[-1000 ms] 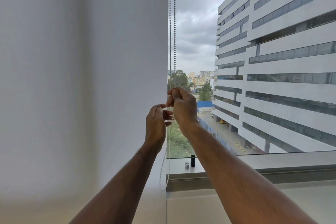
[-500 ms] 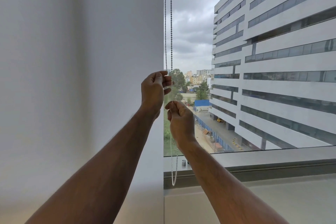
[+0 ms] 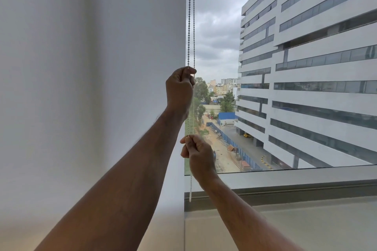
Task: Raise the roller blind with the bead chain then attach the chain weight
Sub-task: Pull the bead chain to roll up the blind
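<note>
The bead chain (image 3: 191, 16) is being gripped in two places, hanging as a pair of strands just beside the right edge of the white roller blind (image 3: 91, 67), which is covering the left part of the window. Up high, the left hand (image 3: 179, 89) is being held in a closed fist, fingers curled tight around the chain, with the strands entering at the top of the fist by the thumb. Lower down and just to the right, the right hand (image 3: 199, 156) is also being kept closed, the chain being pinched between thumb and curled forefinger at the top of the fist. Between the two fists a strand is being held in a straight vertical line. Below the right hand, the chain's bottom loop is dangling free in front of the grey window frame (image 3: 306, 187), its end seen just above the sill (image 3: 306, 220). Beyond the glass, a tall white office building (image 3: 316, 67) is being framed under a cloudy sky.
</note>
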Action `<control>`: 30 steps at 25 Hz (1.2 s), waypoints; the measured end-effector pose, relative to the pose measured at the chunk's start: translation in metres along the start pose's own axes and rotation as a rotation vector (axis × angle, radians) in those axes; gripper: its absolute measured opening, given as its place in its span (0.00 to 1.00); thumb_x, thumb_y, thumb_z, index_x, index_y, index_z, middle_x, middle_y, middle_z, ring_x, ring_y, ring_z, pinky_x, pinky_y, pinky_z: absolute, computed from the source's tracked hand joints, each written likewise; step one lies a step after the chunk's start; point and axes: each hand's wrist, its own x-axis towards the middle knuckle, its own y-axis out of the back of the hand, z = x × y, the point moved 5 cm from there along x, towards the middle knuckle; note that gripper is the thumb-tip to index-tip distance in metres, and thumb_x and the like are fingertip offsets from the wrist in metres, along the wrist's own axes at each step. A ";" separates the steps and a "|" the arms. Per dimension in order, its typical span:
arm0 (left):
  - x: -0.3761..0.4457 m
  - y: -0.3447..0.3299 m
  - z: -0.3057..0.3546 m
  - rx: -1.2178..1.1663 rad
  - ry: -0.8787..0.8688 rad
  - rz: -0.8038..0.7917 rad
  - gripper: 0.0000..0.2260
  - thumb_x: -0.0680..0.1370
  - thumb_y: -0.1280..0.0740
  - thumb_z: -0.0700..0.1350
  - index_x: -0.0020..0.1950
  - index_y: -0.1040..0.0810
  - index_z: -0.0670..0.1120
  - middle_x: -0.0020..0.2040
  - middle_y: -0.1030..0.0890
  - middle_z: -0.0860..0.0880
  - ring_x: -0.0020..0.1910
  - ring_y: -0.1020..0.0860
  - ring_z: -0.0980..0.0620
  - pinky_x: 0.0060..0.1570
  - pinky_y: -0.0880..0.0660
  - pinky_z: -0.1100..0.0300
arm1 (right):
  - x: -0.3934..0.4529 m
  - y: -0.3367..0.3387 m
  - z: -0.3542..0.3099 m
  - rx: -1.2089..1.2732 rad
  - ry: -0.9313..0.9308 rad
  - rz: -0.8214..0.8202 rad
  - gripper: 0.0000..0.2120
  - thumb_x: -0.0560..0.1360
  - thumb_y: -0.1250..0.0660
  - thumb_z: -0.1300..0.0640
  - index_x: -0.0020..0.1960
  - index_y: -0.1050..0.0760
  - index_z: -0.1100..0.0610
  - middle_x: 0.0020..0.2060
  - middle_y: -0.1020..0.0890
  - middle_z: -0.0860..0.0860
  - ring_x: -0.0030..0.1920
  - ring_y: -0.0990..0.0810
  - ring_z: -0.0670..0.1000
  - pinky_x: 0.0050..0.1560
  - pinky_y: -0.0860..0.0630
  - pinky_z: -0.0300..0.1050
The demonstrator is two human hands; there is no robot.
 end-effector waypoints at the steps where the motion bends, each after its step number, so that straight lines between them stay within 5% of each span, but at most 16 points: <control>1: -0.003 0.002 -0.002 0.009 -0.001 -0.005 0.14 0.84 0.42 0.35 0.47 0.19 0.45 0.32 0.28 0.50 0.24 0.35 0.59 0.28 0.36 0.65 | 0.001 0.000 0.001 0.014 -0.034 -0.031 0.13 0.85 0.40 0.58 0.49 0.18 0.54 0.34 0.16 0.51 0.38 0.16 0.48 0.50 0.17 0.55; 6: -0.015 0.014 -0.014 0.031 0.015 -0.008 0.14 0.85 0.41 0.38 0.45 0.20 0.46 0.32 0.27 0.50 0.26 0.34 0.58 0.28 0.36 0.63 | 0.027 0.013 -0.018 0.106 -0.156 0.046 0.23 0.86 0.46 0.46 0.64 0.19 0.58 0.59 0.15 0.54 0.62 0.19 0.52 0.58 0.28 0.44; 8: -0.022 0.019 -0.020 0.049 0.022 -0.008 0.13 0.85 0.41 0.38 0.46 0.20 0.45 0.32 0.28 0.50 0.26 0.35 0.57 0.28 0.37 0.62 | 0.046 0.020 -0.043 0.079 -0.144 0.148 0.24 0.86 0.48 0.44 0.62 0.19 0.59 0.53 0.16 0.52 0.55 0.19 0.52 0.52 0.28 0.45; 10: -0.029 0.025 -0.026 0.069 0.013 -0.001 0.13 0.85 0.42 0.38 0.47 0.19 0.43 0.32 0.28 0.50 0.26 0.34 0.57 0.29 0.36 0.62 | 0.063 0.025 -0.073 0.015 -0.098 0.228 0.23 0.86 0.48 0.44 0.45 0.21 0.55 0.36 0.22 0.48 0.39 0.24 0.49 0.39 0.32 0.45; 12: -0.034 0.031 -0.031 0.082 0.008 0.012 0.13 0.85 0.42 0.38 0.48 0.19 0.41 0.33 0.27 0.49 0.28 0.33 0.57 0.31 0.35 0.61 | 0.078 0.026 -0.101 -0.027 -0.064 0.260 0.24 0.86 0.47 0.44 0.38 0.26 0.55 0.30 0.26 0.50 0.33 0.27 0.50 0.35 0.33 0.47; 16: -0.044 0.037 -0.042 0.113 0.020 0.006 0.13 0.85 0.42 0.39 0.48 0.19 0.41 0.32 0.27 0.49 0.29 0.33 0.55 0.31 0.36 0.57 | 0.102 0.016 -0.137 0.070 -0.022 0.153 0.17 0.85 0.42 0.52 0.46 0.20 0.58 0.45 0.14 0.60 0.46 0.16 0.56 0.50 0.20 0.57; 20: -0.061 0.034 -0.047 0.142 0.017 -0.032 0.19 0.86 0.43 0.39 0.38 0.24 0.49 0.29 0.30 0.52 0.28 0.34 0.56 0.30 0.36 0.60 | 0.115 0.003 -0.157 0.274 -0.048 0.065 0.12 0.84 0.41 0.61 0.61 0.21 0.61 0.45 0.14 0.55 0.46 0.13 0.53 0.47 0.19 0.46; 24: -0.072 0.035 -0.052 0.096 0.064 -0.083 0.18 0.86 0.44 0.39 0.39 0.23 0.45 0.30 0.30 0.50 0.27 0.36 0.56 0.29 0.37 0.61 | 0.112 0.000 -0.151 0.310 -0.060 0.079 0.13 0.82 0.41 0.65 0.48 0.18 0.59 0.31 0.21 0.52 0.30 0.25 0.49 0.30 0.26 0.41; 27: -0.073 0.040 -0.058 0.060 0.124 -0.141 0.16 0.86 0.44 0.39 0.44 0.21 0.38 0.30 0.24 0.48 0.26 0.31 0.55 0.29 0.32 0.60 | 0.106 0.001 -0.143 0.271 -0.011 0.102 0.15 0.81 0.41 0.64 0.43 0.19 0.55 0.30 0.23 0.50 0.30 0.29 0.48 0.32 0.32 0.44; 30: -0.064 0.047 -0.058 0.053 0.171 -0.126 0.16 0.87 0.44 0.42 0.53 0.17 0.42 0.42 0.13 0.48 0.40 0.15 0.51 0.45 0.18 0.57 | 0.096 0.005 -0.144 0.253 0.024 0.133 0.14 0.82 0.41 0.63 0.44 0.19 0.55 0.30 0.24 0.50 0.29 0.29 0.47 0.31 0.32 0.42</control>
